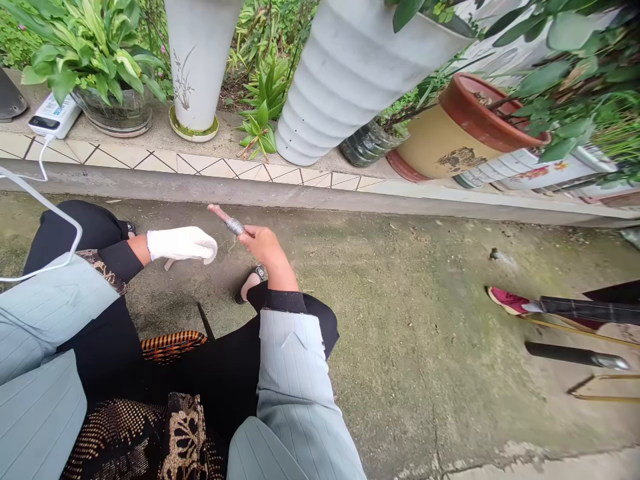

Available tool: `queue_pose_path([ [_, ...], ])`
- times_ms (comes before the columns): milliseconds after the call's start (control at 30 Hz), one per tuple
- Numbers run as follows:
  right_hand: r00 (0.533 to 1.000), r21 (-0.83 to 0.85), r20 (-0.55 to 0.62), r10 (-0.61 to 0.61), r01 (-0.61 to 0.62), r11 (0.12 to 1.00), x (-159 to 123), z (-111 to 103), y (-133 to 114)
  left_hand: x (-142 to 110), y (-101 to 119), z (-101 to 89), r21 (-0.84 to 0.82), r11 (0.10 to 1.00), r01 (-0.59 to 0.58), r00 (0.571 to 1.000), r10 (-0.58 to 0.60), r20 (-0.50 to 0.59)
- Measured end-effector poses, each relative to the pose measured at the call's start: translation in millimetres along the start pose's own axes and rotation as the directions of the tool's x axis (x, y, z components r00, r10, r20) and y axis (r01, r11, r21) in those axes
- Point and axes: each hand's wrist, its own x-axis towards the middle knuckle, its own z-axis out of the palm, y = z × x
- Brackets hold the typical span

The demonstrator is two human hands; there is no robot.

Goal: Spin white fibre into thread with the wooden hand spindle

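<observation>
White-gloved and curled at left hand, with contents not discernible; closed at bare right hand, with fingers around one end of wire-wound rod, apparently leaving tip free above concrete floor.

two hands, one white glove, one silver-wrapped stick, two tall white planters, one brown-rimmed tan flowerpot, one white power bank, two black shoes, one orange-black woven item

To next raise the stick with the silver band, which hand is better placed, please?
Probably the right: the right hand holds the stick beside its silver band, while the gloved left hand is apart from it.
</observation>
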Motion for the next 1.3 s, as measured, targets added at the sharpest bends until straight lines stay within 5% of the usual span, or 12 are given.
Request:
queue_pose_path([
  [67,0.964,-0.174,0.261,0.048,-0.002,0.985,-2,4,-4,-1,0,-2.7,0.058,0.998,-0.007,1.0,0.007,0.007],
  [167,0.726,-0.123,0.687,0.029,0.077,0.989,-10,5,-11,-3,-4,-9.9,0.096,0.995,-0.012,1.0,0.013,-0.017],
  [233,0.617,0.092,0.775,-0.137,0.104,0.99,-18,0,-16,-4,-7,-15.4,0.06,0.998,-0.022,0.998,0.025,-0.053],
  [300,0.704,0.358,0.628,-0.332,0.118,0.926,-27,-10,-20,-4,-9,-19.6,-0.021,0.999,-0.031,0.992,0.029,-0.125],
  [400,0.936,0.637,0.031,-0.35,0.251,0.729,-32,-25,-17,-4,-10,-20.7,-0.149,0.988,-0.045,0.975,0.011,-0.221],
  [500,0.941,0.671,-0.315,-0.124,0.313,0.672,-23,-29,-6,-5,-10,-15.7,-0.202,0.978,-0.044,0.992,0.018,-0.125],
  [667,0.973,0.352,-0.229,0.012,0.072,0.933,0,-14,10,-9,-2,-10.4,-0.186,0.982,-0.021,0.996,0.036,0.078],
  [833,0.983,-0.212,0.174,0.056,-0.018,0.977,-2,-3,1,-14,9,-20.4,-0.187,0.982,0.007,0.999,-0.014,-0.036],
  [1033,0.609,0.079,0.779,-0.147,0.138,0.987,-21,-6,-18,-12,-2,-28.8,-0.106,0.994,0.034,0.958,-0.063,-0.28],
  [1100,0.668,0.342,0.661,-0.342,0.137,0.93,-27,-12,-21,-9,-8,-28.1,-0.071,0.997,0.009,0.938,-0.033,-0.346],
  [1167,0.839,0.559,0.336,-0.429,0.189,0.808,-29,-17,-20,-6,-11,-24.1,-0.064,0.998,-0.005,0.939,-0.017,-0.345],
  [1300,0.967,0.555,-0.143,-0.209,0.253,0.792,-18,-16,-12,-1,-8,-10.2,-0.085,0.996,-0.02,0.992,0.009,-0.129],
])
